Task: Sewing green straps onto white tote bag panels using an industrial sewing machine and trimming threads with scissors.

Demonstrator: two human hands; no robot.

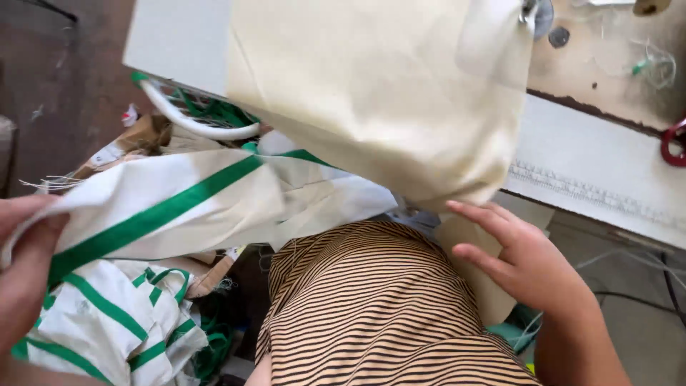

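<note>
At the far left edge of the frame the left hand (21,264) is closed on the edge of a white cloth with green stripes (179,204), fingers pinched over the fabric and drawing it taut toward the middle of the picture. Below it, in the lower left, more of the same striped pieces (107,322) lie heaped in a pile, with cardboard scraps just above them. Through the centre and top hangs a large cream fabric panel (379,100), draped down from the pale work table (593,164) that runs along the upper right. The person's striped brown-and-black garment (371,307) fills the lower middle. Right of centre, the right hand (522,261) lies flat with its fingers spread open against the lower edge of the cream panel, pressing rather than gripping. The step in hand looks like bringing the striped piece up to the cream panel; matching them would likely call for aligned edges and both cloths kept smooth.
</note>
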